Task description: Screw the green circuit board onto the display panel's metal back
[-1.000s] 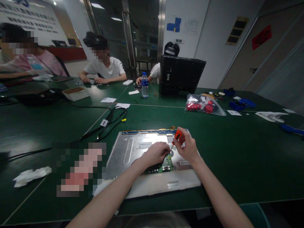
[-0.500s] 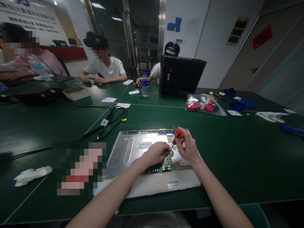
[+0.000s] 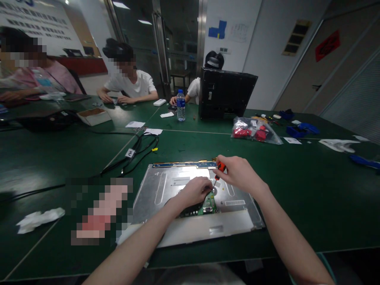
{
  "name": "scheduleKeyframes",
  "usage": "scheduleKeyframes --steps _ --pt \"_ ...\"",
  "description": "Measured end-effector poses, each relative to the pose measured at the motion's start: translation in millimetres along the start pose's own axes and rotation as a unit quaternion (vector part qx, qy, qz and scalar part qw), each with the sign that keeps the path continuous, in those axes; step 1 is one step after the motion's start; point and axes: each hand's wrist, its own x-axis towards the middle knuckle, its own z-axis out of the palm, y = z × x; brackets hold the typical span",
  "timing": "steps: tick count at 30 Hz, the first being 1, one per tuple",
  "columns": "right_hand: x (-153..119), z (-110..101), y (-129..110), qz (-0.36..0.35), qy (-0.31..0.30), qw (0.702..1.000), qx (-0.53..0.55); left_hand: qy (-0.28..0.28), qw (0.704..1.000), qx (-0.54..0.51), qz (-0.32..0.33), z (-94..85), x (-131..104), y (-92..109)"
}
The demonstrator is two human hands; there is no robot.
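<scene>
A silver metal display panel (image 3: 154,186) lies on the table in front of me, with a green circuit board (image 3: 210,204) on its middle. My right hand (image 3: 237,170) is closed round the orange and black handle of a screwdriver (image 3: 220,168), gripping it from above. The screwdriver leans a little, its shaft pointing down to the board's upper end. Close by the tip is my left hand (image 3: 196,192), fingers curled together over the board's left side. What its fingertips pinch, if anything, is hidden.
Black cables (image 3: 133,156) run across the left of the table. Behind the panel stand a water bottle (image 3: 181,106), a black monitor (image 3: 227,95) and a clear bag with red items (image 3: 255,130). Crumpled tissue (image 3: 40,219) lies at left. Several people sit across the table.
My right hand has turned over the screwdriver handle, its wrist swinging outward to the right and uncovering more of the panel. My left hand stays in place.
</scene>
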Motion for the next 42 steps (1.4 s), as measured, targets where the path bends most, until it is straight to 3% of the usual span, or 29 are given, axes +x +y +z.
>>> scheduleKeyframes --steps 6,13,21,32,42 --pt "10.4 -14.0 -12.8 0.010 -0.062 0.997 -0.050 0.000 1.000 0.000 -0.003 -0.7 -0.9 0.8" --pt "-1.6 -18.4 0.5 -0.034 -0.085 0.996 -0.007 0.000 1.000 -0.004 0.003 -0.4 -0.7 0.1" --pt "6.6 -14.1 -2.0 -0.025 -0.071 0.996 -0.054 0.001 1.000 0.006 0.004 0.5 -1.0 -0.1" --pt "3.5 -16.5 -4.8 -0.074 -0.092 0.993 0.025 -0.002 1.000 0.006 0.003 -0.6 -0.7 1.1" --pt "5.4 -13.4 -2.0 -0.062 -0.077 0.995 -0.016 0.003 1.000 0.002 -0.002 0.1 -0.6 1.1"
